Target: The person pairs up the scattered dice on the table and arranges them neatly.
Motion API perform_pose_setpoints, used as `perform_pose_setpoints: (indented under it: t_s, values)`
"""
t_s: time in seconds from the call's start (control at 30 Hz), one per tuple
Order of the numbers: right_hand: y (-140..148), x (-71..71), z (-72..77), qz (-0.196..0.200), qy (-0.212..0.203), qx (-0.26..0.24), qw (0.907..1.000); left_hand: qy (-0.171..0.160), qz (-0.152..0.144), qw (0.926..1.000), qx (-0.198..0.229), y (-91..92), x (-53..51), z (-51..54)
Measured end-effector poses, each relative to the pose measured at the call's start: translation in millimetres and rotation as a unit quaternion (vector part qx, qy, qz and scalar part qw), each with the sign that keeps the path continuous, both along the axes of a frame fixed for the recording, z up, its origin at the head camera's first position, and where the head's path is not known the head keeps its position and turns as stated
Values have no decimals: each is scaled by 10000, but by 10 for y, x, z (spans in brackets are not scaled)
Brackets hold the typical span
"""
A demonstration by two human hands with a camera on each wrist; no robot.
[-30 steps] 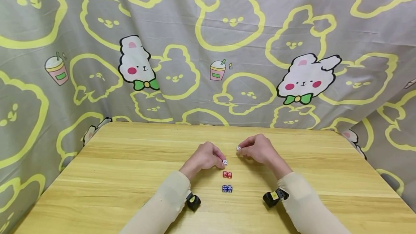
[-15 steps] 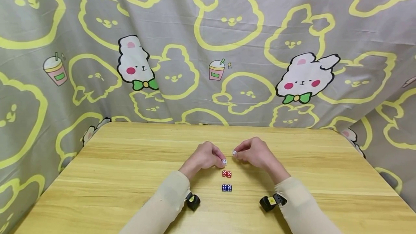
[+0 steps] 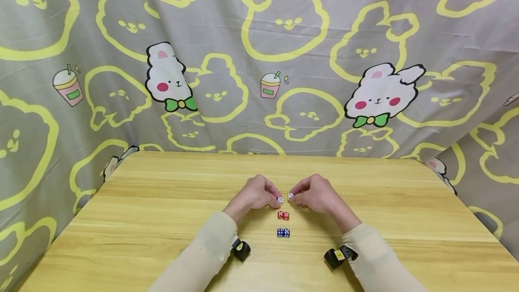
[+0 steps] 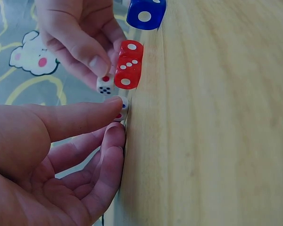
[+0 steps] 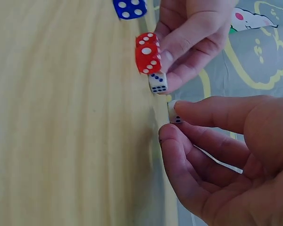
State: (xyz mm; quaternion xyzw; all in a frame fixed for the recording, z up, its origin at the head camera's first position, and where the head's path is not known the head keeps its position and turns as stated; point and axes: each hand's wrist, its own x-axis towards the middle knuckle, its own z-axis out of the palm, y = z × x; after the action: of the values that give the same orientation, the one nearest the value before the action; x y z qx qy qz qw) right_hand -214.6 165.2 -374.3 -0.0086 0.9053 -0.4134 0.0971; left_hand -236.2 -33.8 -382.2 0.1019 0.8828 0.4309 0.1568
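Observation:
Between thumb and fingertips, my left hand (image 3: 257,193) pinches a white die (image 3: 280,200) at the table's middle. A second white die (image 3: 290,196) is pinched by my right hand (image 3: 318,193), a small gap to the right of the first. Nearer to me, two red dice (image 3: 283,215) lie side by side. Two blue dice (image 3: 283,233) form another touching pair closer still. In the left wrist view, the thumb partly covers the left white die (image 4: 122,109). My right thumb likewise hides part of the other white die (image 5: 175,113) in the right wrist view.
A wooden table (image 3: 170,238) lies under both hands. Behind it hangs a grey curtain (image 3: 227,21) with yellow cartoon outlines. Black wrist cameras are strapped to the left sleeve (image 3: 202,249) and the right sleeve (image 3: 377,251).
My right hand has moved left and toward me with its white die, narrowing the gap to the other one. The left hand, the red dice and the blue dice have stayed in place.

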Motion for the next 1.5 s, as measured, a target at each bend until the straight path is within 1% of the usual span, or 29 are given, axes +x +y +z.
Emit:
perform_pose_setpoints:
  t_s: [0.23,0.6,0.8,1.07,1.5]
  values:
    - [-61,10,-42,97,-34,40,9999,4,5,10000,-38,-1,-8,-4]
    - [-76,-11,-99,115,2,29,9999,21,8,10000,-66,3,-19,-12]
    - [-84,-18,-95,147,13,5,9999,25,33,10000,-86,2,-22,-1]
    - [-78,-11,-103,128,-12,13,9999,7,-28,10000,-61,5,-16,1]
    - [-82,-8,-112,109,36,-8,9999,-32,-30,10000,-36,-1,-6,-3]
